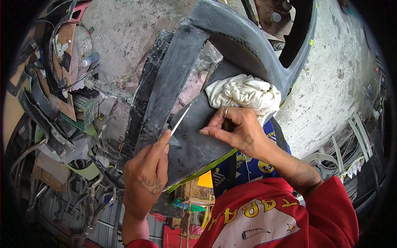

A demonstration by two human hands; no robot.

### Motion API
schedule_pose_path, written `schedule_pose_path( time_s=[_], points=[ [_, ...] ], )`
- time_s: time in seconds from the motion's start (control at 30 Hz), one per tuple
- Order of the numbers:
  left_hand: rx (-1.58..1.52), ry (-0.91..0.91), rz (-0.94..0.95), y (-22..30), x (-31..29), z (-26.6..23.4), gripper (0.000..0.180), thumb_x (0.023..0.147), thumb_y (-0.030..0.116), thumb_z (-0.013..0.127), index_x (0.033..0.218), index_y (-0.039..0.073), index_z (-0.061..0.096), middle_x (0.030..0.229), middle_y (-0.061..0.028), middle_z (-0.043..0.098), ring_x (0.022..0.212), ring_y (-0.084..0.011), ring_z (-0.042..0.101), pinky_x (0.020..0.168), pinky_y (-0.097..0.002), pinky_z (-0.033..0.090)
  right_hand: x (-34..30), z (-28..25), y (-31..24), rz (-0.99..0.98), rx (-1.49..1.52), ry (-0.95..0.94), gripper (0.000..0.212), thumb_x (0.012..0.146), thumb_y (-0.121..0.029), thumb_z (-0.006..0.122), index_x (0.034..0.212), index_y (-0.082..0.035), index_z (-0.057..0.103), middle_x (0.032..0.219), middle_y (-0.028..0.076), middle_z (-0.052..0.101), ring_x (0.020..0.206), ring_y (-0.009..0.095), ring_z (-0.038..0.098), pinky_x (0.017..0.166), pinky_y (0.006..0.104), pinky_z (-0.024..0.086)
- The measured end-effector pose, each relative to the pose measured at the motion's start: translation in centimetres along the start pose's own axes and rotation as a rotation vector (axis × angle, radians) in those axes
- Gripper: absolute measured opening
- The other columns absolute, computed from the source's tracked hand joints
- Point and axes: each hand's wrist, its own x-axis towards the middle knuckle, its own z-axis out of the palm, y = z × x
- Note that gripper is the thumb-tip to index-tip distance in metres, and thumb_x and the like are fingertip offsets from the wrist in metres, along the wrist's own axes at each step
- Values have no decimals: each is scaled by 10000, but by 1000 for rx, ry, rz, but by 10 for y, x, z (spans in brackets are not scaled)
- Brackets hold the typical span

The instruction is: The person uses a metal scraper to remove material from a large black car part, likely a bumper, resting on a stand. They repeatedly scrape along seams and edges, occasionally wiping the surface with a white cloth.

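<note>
Before me lies a large dark grey moulded panel [198, 128] that looks like a car bumper, its surface streaked with pale dust. My left hand [147, 175] is over its near left part, fingers closed on a thin whitish strip [181, 120] whose free end points up and to the right; its exact kind is unclear. My right hand [242, 132] hovers over the panel's near right side with thumb and fingers curled together. Whatever it may hold is hidden. Just beyond that hand, a bunched white cloth [244, 94] rests on the panel.
Yellow-green tape [202, 170] runs along the panel's near edge. Scrap trim pieces [41, 111], a green crate [84, 113] and a plastic bottle [91, 60] crowd the left. Bent metal pipes [93, 206] lie lower left. Pale strips [357, 136] are stacked at right on the concrete floor [322, 91].
</note>
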Motion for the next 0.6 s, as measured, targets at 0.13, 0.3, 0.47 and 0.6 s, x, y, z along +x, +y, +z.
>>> schedule_pose_path(
  time_s=[0.13,0.3,0.47,0.6],
  points=[
    [29,-17,-37,12,3,-3,317,999,15,635,1306,31,714,812,-178,686,671,-320,700,596,-427,527,5,12,-21,315,648,-133,546,1032,-215,713,1456,76,527,1058,41,722,778,109,675,635,261,531],
    [85,-27,-54,23,7,-8,324,992,9,637,1306,32,716,793,-175,677,640,-320,681,574,-424,512,11,18,0,300,923,-231,714,1060,-242,671,1579,108,329,1206,75,658,911,129,679,815,264,557],
    [100,-92,-58,34,16,-17,331,978,-5,640,1298,27,718,765,-181,651,619,-337,656,563,-423,493,7,19,9,308,1049,-258,691,1065,-207,657,1584,99,319,1201,76,659,984,146,674,951,280,535],
    [101,-120,-59,36,23,-21,330,969,-10,642,1290,19,716,780,-189,658,645,-360,661,577,-421,498,10,19,10,276,1091,-271,687,1072,-197,642,1589,99,300,1209,81,660,1031,151,673,973,275,527]
  ],
)
